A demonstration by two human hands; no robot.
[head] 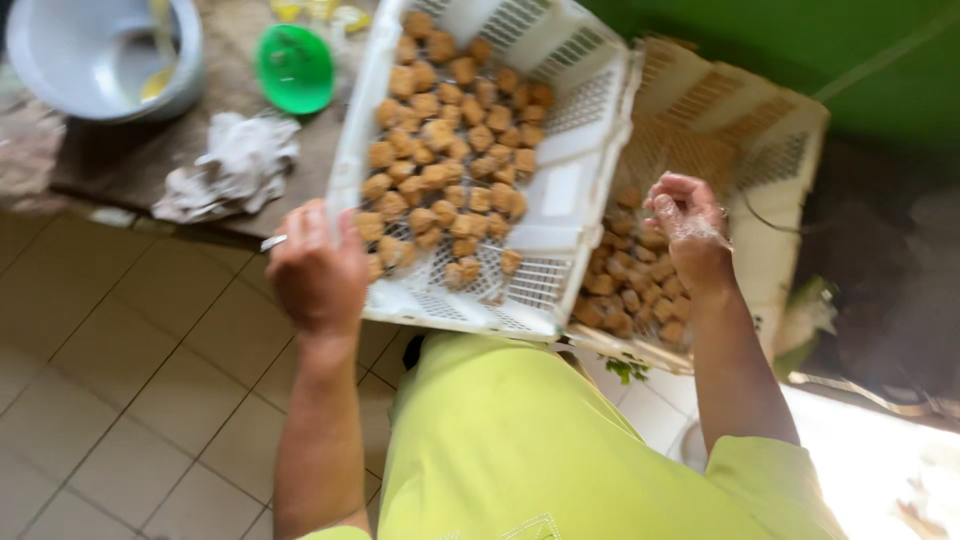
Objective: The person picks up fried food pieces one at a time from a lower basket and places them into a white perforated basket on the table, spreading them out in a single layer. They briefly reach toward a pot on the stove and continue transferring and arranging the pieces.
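Far left of the white crate [585, 120], up on the worn wooden table [120, 160], sits a pale bowl [95, 55] with something yellow in it, then a crumpled rag [235, 165] and a green lid [295, 68] just beside the crate's left wall. Now the left hand [318, 268]: it's clamped on the crate's near-left corner, fingers pressed together and curled over the rim, carrying that whole side. The crate is loaded with fried brown cubes [450, 150], crowded towards its left and middle, and it looks tilted, with only part of it over the table. That's the worry: one hand on one corner, and if the grip slips the cubes could slide to the near edge and spill onto the tiled floor [120, 400]. To the right of the crate, partly under it, a second, dirtier crate [760, 160] holds a smaller heap of cubes [630, 290]. The right hand [690, 225] hovers over that heap, fingers loosely curled and powdery; whether they pinch a piece I can't tell. A knock against the upper crate could also jolt it loose.
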